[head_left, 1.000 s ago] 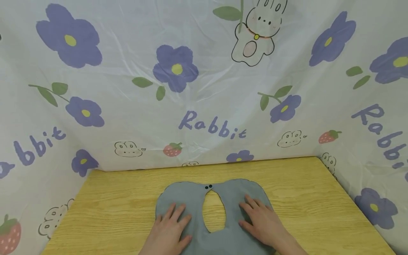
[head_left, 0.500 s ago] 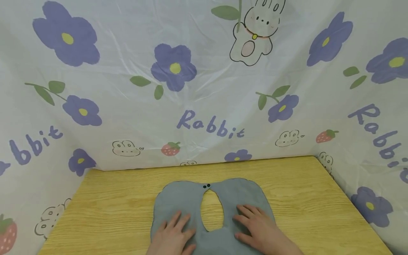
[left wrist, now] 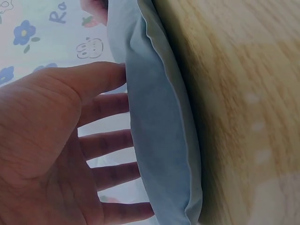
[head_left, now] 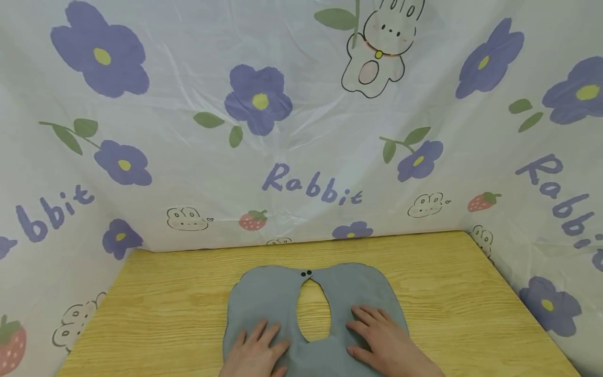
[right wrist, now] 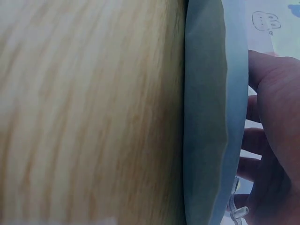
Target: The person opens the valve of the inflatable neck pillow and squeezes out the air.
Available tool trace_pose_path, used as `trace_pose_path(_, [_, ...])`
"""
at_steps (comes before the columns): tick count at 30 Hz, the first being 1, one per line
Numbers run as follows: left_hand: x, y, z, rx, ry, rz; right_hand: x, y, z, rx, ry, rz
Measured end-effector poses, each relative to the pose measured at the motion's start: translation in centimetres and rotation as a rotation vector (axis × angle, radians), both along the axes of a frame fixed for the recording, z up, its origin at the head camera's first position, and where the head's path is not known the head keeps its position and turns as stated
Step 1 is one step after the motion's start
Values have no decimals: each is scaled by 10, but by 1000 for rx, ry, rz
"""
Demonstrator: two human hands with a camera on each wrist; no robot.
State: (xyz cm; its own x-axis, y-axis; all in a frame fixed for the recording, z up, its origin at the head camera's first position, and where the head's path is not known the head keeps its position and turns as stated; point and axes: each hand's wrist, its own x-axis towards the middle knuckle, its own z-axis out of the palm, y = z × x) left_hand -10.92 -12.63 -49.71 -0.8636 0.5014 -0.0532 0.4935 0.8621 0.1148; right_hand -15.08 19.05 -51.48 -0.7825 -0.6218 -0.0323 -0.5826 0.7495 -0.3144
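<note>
A grey-blue inflatable neck pillow (head_left: 261, 293) lies flat on the wooden table, with an oval hole in its middle. Two black snaps (head_left: 306, 273) join its ends at the far side. My left hand (head_left: 253, 353) rests on the pillow's left part, fingers spread and pointing away from me. On the right part lies my right hand (head_left: 382, 337), its fingers extended too. Both wrist views show the fingertips meeting the puffed upper face of the pillow (left wrist: 154, 117). A clear plastic valve (right wrist: 240, 212) stands up beside the right hand's fingers in the right wrist view.
The wood-grain table (head_left: 174, 298) extends around the pillow on both sides and behind it. White sheeting (head_left: 188, 173) printed with purple flowers, rabbits and strawberries hangs along the back and both sides.
Both hands have slid a little toward the near edge over the pillow, the left also shifting slightly right. The pillow's outline has changed slightly at the left.
</note>
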Motion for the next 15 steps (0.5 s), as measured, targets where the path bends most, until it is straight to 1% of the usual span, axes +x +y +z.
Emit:
trace_pose_path(4, [0,-1,0,1,-9,-4,0,0,0,-11,9,-6])
trace_pose_path(7, [2,-1,0,-11,36,-31,1,-2,2,-18,18,-6])
trace_pose_path(10, [7,1,1,-2,125,-74,4,-5,7,-36,59,35])
trace_pose_path(12, [10,3,1,25,202,-112,6,-8,9,-60,111,84])
trace_pose_path(14, [12,7,0,63,302,-161,9,-10,11,-91,177,143])
trace_pose_path(15, [13,9,-1,87,341,-183,11,-12,11,-110,199,171])
